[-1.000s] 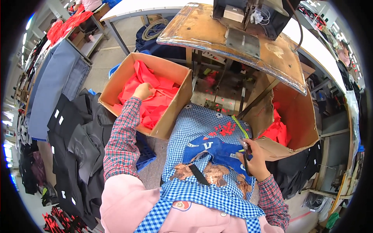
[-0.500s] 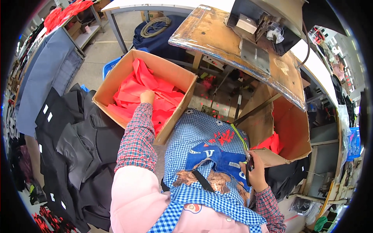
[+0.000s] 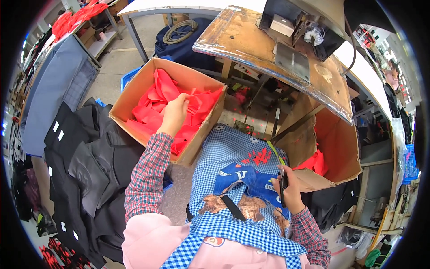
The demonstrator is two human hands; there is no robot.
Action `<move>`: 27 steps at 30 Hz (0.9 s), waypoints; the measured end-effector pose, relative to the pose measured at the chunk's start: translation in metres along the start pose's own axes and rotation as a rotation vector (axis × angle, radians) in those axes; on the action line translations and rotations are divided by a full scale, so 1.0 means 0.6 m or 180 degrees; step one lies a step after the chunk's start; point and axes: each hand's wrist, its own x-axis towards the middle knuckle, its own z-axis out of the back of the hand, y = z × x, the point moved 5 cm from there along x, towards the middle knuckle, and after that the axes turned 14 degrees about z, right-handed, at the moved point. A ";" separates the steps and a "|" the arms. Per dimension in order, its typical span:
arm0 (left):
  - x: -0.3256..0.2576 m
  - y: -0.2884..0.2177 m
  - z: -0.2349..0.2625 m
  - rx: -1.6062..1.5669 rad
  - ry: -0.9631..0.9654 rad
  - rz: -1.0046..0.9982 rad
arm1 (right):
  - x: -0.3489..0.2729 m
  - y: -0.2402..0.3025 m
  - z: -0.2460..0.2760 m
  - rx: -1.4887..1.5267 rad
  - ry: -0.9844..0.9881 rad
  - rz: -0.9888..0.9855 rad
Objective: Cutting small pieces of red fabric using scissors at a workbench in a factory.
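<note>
My left hand [image 3: 175, 115] is over an open cardboard box [image 3: 209, 127]. Its fingers are pinched on the edge of a red fabric piece [image 3: 207, 99], among many loose red pieces [image 3: 150, 117] in the box. Low on the right, my right hand [image 3: 293, 192] is closed around black-handled scissors [image 3: 282, 184], partly hidden by the fingers. A yellow-green strip [image 3: 276, 152] trails up from them. On my lap lies a blue checked apron [image 3: 224, 150] with small red scraps [image 3: 257, 157] on it.
A second cardboard box [image 3: 336, 148] with red fabric [image 3: 315, 162] stands at right, under a wooden machine table [image 3: 251, 38]. Black garment pieces [image 3: 89, 179] are heaped on the left. Behind the first box lie a blue crate [image 3: 128, 77] and a coiled hose [image 3: 179, 32].
My left hand has lifted from within the red pieces and now pulls one up toward the right side of the box. My right hand has turned slightly with the scissors.
</note>
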 end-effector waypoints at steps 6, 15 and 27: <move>-0.037 -0.017 0.033 -0.0251 0.0072 0.0261 | -0.001 -0.003 -0.006 0.0081 -0.0100 0.0140; -0.002 0.048 -0.061 0.1037 0.0354 -0.0179 | -0.011 -0.015 -0.015 0.0482 -0.0263 0.0151; 0.143 0.077 -0.240 0.0792 0.0788 0.1524 | -0.055 -0.019 0.004 0.0389 -0.0439 0.0036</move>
